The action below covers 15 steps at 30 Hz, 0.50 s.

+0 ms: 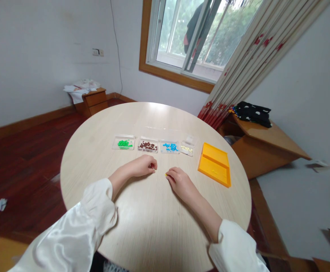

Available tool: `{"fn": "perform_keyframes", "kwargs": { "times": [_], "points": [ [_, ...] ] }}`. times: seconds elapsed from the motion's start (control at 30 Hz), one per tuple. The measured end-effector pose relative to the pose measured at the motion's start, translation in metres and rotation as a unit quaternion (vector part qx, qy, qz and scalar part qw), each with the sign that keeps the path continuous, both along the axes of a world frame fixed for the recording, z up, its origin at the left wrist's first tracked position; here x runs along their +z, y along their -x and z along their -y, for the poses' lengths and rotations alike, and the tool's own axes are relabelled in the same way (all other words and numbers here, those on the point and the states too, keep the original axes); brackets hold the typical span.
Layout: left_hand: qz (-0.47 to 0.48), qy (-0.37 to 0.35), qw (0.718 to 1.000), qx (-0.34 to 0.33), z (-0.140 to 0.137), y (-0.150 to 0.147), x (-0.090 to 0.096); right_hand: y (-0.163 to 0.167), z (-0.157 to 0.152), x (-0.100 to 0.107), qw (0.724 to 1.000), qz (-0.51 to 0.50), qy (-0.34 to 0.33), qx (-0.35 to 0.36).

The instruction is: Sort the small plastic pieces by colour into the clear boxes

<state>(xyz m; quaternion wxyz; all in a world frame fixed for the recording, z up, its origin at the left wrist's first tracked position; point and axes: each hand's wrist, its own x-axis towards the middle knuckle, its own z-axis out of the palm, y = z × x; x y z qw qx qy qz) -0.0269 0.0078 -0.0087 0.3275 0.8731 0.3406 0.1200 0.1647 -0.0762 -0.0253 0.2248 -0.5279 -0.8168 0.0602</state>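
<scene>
My left hand is above the middle of the table with its fingertips pinched; whatever is between them is too small to make out. Across a small gap, my right hand pinches a small yellow piece between thumb and forefinger. Just beyond my hands, clear boxes stand in a row. They hold green pieces, dark brown pieces, blue pieces and pale yellow pieces. To the right of my right hand lies an orange-yellow case, lid up, with a few yellow bits in it.
The round wooden table has a curved edge on all sides. A brown cabinet with dark cloth on it stands at the right. A small drawer unit is at the back left. A person is outside the window.
</scene>
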Motion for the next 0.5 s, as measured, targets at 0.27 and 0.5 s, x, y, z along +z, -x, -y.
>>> {"fn": "perform_keyframes", "kwargs": {
  "times": [0.27,0.5],
  "points": [
    [0.009,0.001,1.000,-0.013,-0.001,0.000,-0.003,0.009,0.002,0.001,1.000,0.012,0.007,-0.002],
    [-0.006,-0.020,1.000,-0.014,0.004,-0.001,0.000,0.013,0.012,-0.002,0.998,0.057,-0.006,-0.002]
  ]
}}
